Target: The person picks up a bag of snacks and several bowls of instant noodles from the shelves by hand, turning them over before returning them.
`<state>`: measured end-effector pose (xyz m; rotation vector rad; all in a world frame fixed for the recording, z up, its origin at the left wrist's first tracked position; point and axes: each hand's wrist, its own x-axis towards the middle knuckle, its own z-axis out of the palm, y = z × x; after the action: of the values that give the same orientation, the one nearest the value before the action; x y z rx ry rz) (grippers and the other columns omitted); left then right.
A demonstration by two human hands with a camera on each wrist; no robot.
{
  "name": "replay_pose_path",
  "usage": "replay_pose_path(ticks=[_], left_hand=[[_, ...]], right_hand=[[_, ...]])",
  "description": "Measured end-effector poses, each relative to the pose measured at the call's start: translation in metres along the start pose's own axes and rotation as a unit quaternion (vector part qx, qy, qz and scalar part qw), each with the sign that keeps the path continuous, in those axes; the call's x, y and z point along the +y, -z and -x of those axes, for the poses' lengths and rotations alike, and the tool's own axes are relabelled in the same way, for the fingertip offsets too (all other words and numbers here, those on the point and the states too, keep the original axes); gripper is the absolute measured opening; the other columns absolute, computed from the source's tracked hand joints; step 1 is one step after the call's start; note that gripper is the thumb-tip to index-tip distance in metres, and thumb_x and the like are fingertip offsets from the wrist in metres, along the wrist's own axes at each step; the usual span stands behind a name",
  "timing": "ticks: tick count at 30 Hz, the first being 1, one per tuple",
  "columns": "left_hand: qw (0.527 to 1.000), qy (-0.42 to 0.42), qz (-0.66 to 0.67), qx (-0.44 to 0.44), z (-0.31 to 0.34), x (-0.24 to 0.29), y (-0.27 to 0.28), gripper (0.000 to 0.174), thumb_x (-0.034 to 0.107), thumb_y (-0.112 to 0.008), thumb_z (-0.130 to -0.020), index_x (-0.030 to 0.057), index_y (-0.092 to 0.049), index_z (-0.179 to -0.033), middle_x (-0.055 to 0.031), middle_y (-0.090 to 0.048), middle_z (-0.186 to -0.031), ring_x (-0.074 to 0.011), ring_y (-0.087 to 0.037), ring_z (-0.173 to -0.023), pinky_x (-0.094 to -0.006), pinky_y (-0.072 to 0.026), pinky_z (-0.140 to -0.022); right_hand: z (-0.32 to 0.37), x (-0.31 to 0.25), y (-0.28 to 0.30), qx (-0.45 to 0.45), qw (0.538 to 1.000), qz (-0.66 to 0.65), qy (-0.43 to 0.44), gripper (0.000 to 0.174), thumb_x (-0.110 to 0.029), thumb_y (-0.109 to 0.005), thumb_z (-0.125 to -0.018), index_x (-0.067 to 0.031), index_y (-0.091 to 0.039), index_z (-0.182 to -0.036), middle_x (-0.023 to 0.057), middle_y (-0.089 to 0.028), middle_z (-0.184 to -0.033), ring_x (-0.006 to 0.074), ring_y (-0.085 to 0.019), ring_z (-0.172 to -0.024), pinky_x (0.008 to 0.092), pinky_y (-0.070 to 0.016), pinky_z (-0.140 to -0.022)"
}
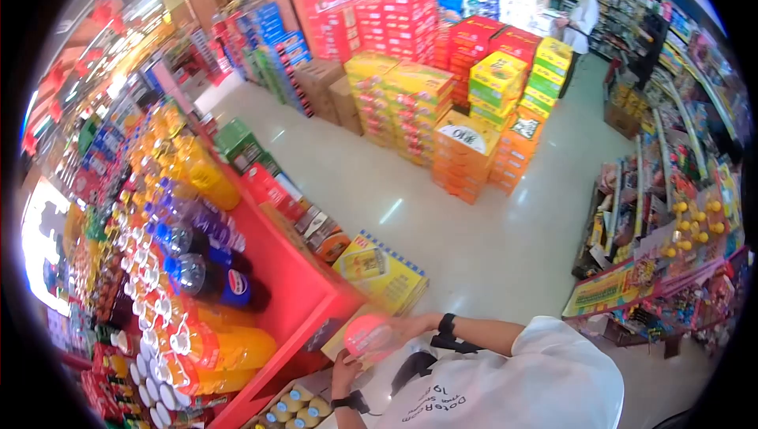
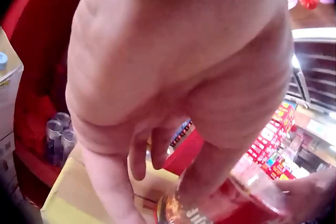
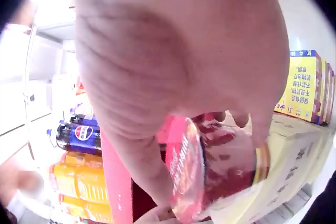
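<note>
Fingers of both hands are wrapped on a clear, red-labelled container: the left hand grips its lower end, the right hand its upper side. They have it between them in front of the white shirt, near the corner of the red bench.

Seen from above, with the container as the centre of the dial, orange drink bottles lie on the bench at nine o'clock, and dark bottles with blue caps at ten. A yellow box sits on the floor at twelve, beyond the fingers. Blue-capped bottles stand low at about eight. Orange cartons are stacked well apart at one o'clock; a rack of packets stands at three.
</note>
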<state>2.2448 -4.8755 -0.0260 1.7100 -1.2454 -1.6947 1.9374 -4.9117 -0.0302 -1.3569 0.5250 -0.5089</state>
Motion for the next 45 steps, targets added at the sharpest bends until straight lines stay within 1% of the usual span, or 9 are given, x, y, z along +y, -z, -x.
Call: replay_pose_path(ticks=[3,10,14,18,25,32,39,42,45], left_hand=[[0.983,-0.174,-0.044,-0.025,-0.018,-0.009,-0.022,0.063,0.01,-0.08,-0.072,0.0015,-0.051,-0.127,-0.0118,-0.062,-0.12,-0.0234,-0.062,-0.106,-0.0343,-0.0513,-0.088],[0.962,-0.224,-0.099,-0.12,0.003,0.053,-0.086,0.063,0.012,-0.085,-0.069,0.0005,-0.054,-0.123,-0.0106,-0.065,-0.115,-0.0204,-0.062,-0.106,-0.0343,-0.0503,-0.09],[0.936,-0.243,-0.177,-0.185,0.046,0.111,-0.177,0.062,0.011,-0.084,-0.072,0.001,-0.052,-0.124,-0.0108,-0.063,-0.118,-0.02,-0.06,-0.109,-0.0332,-0.0512,-0.088],[0.912,-0.264,-0.159,-0.269,0.064,0.12,-0.292,0.056,0.007,-0.077,-0.078,0.0025,-0.05,-0.127,-0.0087,-0.06,-0.118,-0.0204,-0.059,-0.107,-0.0324,-0.0522,-0.087],[0.773,-0.372,-0.142,-0.494,0.165,0.148,-0.521,0.053,0.005,-0.072,-0.082,0.002,-0.047,-0.13,-0.011,-0.051,-0.125,-0.021,-0.056,-0.109,-0.0329,-0.0521,-0.089],[0.553,-0.4,-0.137,-0.718,0.295,0.116,-0.695,0.066,0.008,-0.064,-0.091,0.0012,-0.028,-0.146,-0.015,-0.041,-0.14,-0.0246,-0.049,-0.124,-0.037,-0.0459,-0.099],[0.394,-0.277,-0.175,-0.859,0.404,0.05,-0.829,0.061,0.011,-0.068,-0.088,0.0023,-0.037,-0.14,-0.014,-0.042,-0.136,-0.0257,-0.051,-0.119,-0.0396,-0.0453,-0.098],[0.279,-0.405,-0.151,-0.858,0.479,0.052,-0.862,0.075,0.014,-0.077,-0.08,0.0041,-0.037,-0.141,-0.015,-0.036,-0.138,-0.0264,-0.045,-0.125,-0.0387,-0.0451,-0.1],[0.258,-0.423,-0.16,-0.854,0.541,0.074,-0.88,0.077,0.015,-0.079,-0.077,0.0045,-0.038,-0.141,-0.015,-0.037,-0.135,-0.028,-0.046,-0.124,-0.0389,-0.0446,-0.101]], right_hand=[[0.012,0.018,-0.005,0.049,0.998,0.009,0.033,0.081,-0.002,-0.068,-0.074,-0.0029,-0.032,-0.146,0.0105,-0.046,-0.143,0.0197,-0.041,-0.132,0.0356,-0.0307,-0.113],[0.085,0.02,-0.017,0.231,0.948,0.191,0.11,0.103,-0.022,-0.078,-0.077,-0.0081,-0.012,-0.155,0.02,-0.028,-0.152,0.0301,-0.026,-0.142,0.0396,-0.0243,-0.116],[0.199,-0.011,-0.037,0.416,0.839,0.342,0.079,0.098,-0.036,-0.076,-0.079,-0.0093,-0.018,-0.154,0.0209,-0.032,-0.149,0.0352,-0.029,-0.14,0.0427,-0.0275,-0.115],[0.33,-0.034,-0.077,0.548,0.789,0.274,0.043,0.098,-0.043,-0.076,-0.079,-0.0106,-0.021,-0.153,0.0208,-0.036,-0.144,0.0382,-0.032,-0.136,0.0452,-0.03,-0.113],[0.526,-0.076,-0.194,0.805,0.542,0.243,-0.016,0.093,-0.039,-0.076,-0.081,-0.0066,-0.024,-0.151,0.0193,-0.036,-0.145,0.0358,-0.032,-0.136,0.0445,-0.0266,-0.114],[0.625,-0.1,-0.352,0.953,0.244,0.181,-0.006,0.087,-0.035,-0.076,-0.083,-0.0073,-0.027,-0.149,0.0169,-0.034,-0.137,0.0311,-0.031,-0.136,0.0431,-0.0279,-0.114],[0.689,-0.106,-0.43,0.99,-0.011,0.134,-0.041,0.083,-0.026,-0.077,-0.082,-0.0077,-0.03,-0.148,0.0151,-0.036,-0.136,0.029,-0.04,-0.13,0.0436,-0.0371,-0.11],[0.724,-0.113,-0.45,0.981,-0.112,0.145,-0.06,0.082,-0.025,-0.076,-0.083,-0.0073,-0.03,-0.149,0.014,-0.037,-0.133,0.0277,-0.042,-0.128,0.0429,-0.037,-0.11],[0.754,-0.125,-0.466,0.975,-0.168,0.137,-0.053,0.08,-0.029,-0.075,-0.085,-0.0095,-0.032,-0.149,0.0154,-0.038,-0.132,0.0295,-0.04,-0.128,0.0411,-0.0356,-0.109]])
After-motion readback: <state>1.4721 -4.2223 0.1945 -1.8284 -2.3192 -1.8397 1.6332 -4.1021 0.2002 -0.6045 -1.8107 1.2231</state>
